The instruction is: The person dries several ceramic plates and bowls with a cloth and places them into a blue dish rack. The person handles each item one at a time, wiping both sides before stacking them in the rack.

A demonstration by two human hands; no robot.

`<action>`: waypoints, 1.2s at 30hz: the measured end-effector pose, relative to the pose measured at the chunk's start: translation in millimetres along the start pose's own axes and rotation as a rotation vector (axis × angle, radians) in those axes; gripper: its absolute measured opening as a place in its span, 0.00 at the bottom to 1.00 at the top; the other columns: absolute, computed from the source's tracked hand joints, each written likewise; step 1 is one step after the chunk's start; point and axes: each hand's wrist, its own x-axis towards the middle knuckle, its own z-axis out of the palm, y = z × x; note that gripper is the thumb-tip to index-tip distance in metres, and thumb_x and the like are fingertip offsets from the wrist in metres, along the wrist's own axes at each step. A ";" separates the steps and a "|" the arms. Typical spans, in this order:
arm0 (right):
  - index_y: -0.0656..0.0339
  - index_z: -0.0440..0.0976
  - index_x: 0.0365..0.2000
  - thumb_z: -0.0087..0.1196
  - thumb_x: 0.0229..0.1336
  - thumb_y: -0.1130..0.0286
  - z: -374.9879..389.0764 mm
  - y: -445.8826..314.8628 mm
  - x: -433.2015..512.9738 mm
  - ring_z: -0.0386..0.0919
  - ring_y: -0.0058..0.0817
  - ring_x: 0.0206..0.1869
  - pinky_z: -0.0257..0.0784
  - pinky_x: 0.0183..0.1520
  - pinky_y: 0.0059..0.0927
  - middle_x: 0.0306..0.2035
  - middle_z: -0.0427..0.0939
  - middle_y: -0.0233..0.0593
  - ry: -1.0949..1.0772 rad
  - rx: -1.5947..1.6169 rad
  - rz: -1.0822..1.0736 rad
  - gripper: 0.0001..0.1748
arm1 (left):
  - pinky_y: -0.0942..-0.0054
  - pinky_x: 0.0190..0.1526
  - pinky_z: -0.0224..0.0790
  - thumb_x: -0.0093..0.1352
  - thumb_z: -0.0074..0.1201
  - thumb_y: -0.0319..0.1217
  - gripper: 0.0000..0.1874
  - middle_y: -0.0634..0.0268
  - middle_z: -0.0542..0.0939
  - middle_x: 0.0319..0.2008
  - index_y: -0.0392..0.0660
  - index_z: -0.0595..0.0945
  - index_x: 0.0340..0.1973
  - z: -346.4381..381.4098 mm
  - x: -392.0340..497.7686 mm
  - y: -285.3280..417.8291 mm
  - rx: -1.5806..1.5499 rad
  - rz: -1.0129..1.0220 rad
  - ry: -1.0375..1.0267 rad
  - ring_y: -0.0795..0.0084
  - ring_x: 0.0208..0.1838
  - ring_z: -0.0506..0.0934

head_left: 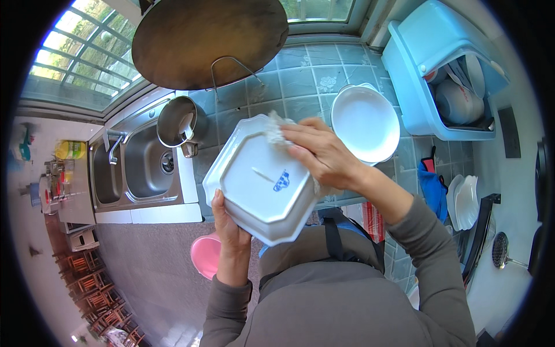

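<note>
My left hand [230,225] grips the near-left edge of a white ceramic dish [247,173] with cut corners. The dish is tilted, its underside facing up, and a blue printed mark shows on its base. A pale cloth [276,135] is bunched under the fingers of my right hand [323,154], pressed against the dish's far-right rim. Part of the cloth hangs behind the dish's right side. Just beyond my right hand, a round white bowl [366,121] with small handles sits on the tiled counter [299,82].
A steel pot [167,126] holding a white spoon [186,126] stands beside the double sink [145,173]. At the back, a large round board [208,39] leans near a wire stand. A blue dish box [399,82] holds bowls at the right. A pink bucket [204,256] is below.
</note>
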 end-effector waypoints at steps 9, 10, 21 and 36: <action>0.80 0.66 0.51 0.49 0.57 0.68 58.8 -41.2 -61.7 0.60 0.57 0.59 0.56 0.63 0.47 0.58 0.64 0.63 0.130 -0.216 0.138 0.26 | 0.64 0.63 0.61 0.72 0.44 0.43 0.24 0.60 0.72 0.56 0.43 0.66 0.59 12.7 17.0 -13.4 -0.065 0.078 0.269 0.65 0.60 0.70; 0.81 0.66 0.51 0.48 0.58 0.68 61.4 -45.6 -67.0 0.60 0.58 0.60 0.55 0.64 0.47 0.58 0.64 0.64 0.112 -0.191 0.128 0.26 | 0.64 0.63 0.61 0.73 0.43 0.44 0.24 0.61 0.72 0.55 0.44 0.67 0.58 13.8 18.5 -13.0 -0.048 0.093 0.271 0.65 0.60 0.70; 0.61 0.75 0.49 0.51 0.51 0.72 79.0 -62.8 -56.6 0.66 0.26 0.60 0.59 0.60 0.31 0.55 0.72 0.34 0.032 -0.409 -0.312 0.22 | 0.66 0.58 0.64 0.71 0.44 0.45 0.23 0.63 0.73 0.50 0.45 0.69 0.55 15.4 29.4 -2.3 -0.038 0.084 0.200 0.66 0.55 0.72; 0.62 0.70 0.51 0.56 0.54 0.67 48.8 -4.7 -51.8 0.72 0.52 0.52 0.67 0.56 0.44 0.51 0.73 0.50 -0.163 -0.320 0.356 0.23 | 0.65 0.60 0.61 0.71 0.46 0.47 0.24 0.67 0.71 0.53 0.46 0.70 0.56 -17.5 38.7 46.7 0.138 0.309 0.105 0.70 0.58 0.68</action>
